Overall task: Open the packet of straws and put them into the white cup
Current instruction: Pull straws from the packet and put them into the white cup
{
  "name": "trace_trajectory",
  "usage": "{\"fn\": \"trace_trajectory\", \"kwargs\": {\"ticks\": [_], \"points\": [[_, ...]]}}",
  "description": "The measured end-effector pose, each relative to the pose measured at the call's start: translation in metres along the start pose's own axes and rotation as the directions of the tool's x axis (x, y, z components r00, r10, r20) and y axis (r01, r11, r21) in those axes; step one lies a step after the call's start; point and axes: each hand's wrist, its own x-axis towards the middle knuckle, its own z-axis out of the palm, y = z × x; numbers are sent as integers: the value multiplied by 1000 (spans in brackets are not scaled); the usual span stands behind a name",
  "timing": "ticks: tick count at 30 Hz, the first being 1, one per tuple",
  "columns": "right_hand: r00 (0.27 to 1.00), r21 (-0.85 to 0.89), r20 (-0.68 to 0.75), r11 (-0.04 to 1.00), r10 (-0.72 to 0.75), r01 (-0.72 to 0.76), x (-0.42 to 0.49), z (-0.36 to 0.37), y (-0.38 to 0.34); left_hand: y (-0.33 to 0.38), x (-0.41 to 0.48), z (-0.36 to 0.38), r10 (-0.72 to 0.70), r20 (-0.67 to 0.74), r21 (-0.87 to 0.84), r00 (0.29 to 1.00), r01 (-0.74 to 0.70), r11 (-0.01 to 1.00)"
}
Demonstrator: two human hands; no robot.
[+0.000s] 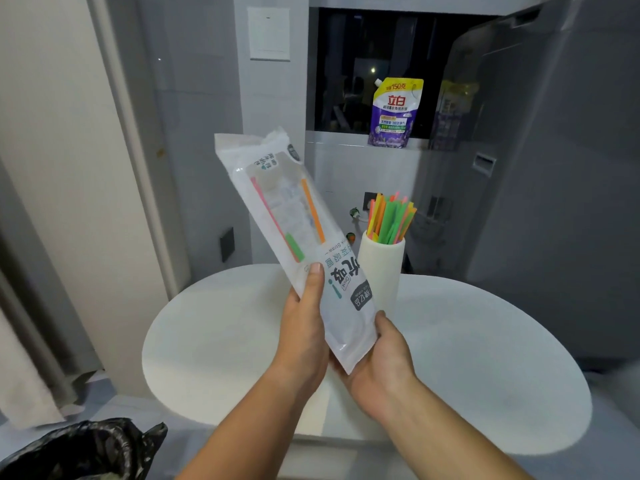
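I hold a long white straw packet (pixel 294 233) tilted up and to the left above the round white table (pixel 214 341). My left hand (pixel 304 327) grips its lower part with the thumb on the printed front. My right hand (pixel 384 355) cups the packet's bottom end from below. Through the clear window I see a pink, an orange and a green straw inside. The tall white cup (pixel 381 271) stands upright on the table just behind the packet, with several coloured straws (pixel 391 218) sticking out of its top.
A purple and yellow detergent pouch (pixel 394 112) stands on the sill of a dark window. A grey appliance (pixel 554 168) rises at the right. A black rubbish bag (pixel 83 452) lies at the lower left. A curtain hangs at the left edge.
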Motion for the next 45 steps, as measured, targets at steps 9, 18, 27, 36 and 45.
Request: {"fn": "trace_trajectory", "kwargs": {"ticks": [9,18,27,36,45], "points": [[999,-173,-18,984,29,-32,-3,-11,-19,1,6,-11,126,37,170,991,-131,977],[990,-412,96,910,100,-52,-6,-20,-39,14,11,-17,193,-50,139,980,-184,973],[981,-139,192,989,-19,47,-3,-20,-55,14,13,-17,214,-158,79,964,-203,976],[975,118,163,984,-154,135,-5,-10,-56,6,9,-14,-22,-238,-105,971,-3,994],[940,-13,90,943,-330,332,-3,-8,-49,-2,6,-8,-118,-201,-198,972,77,977]]}}
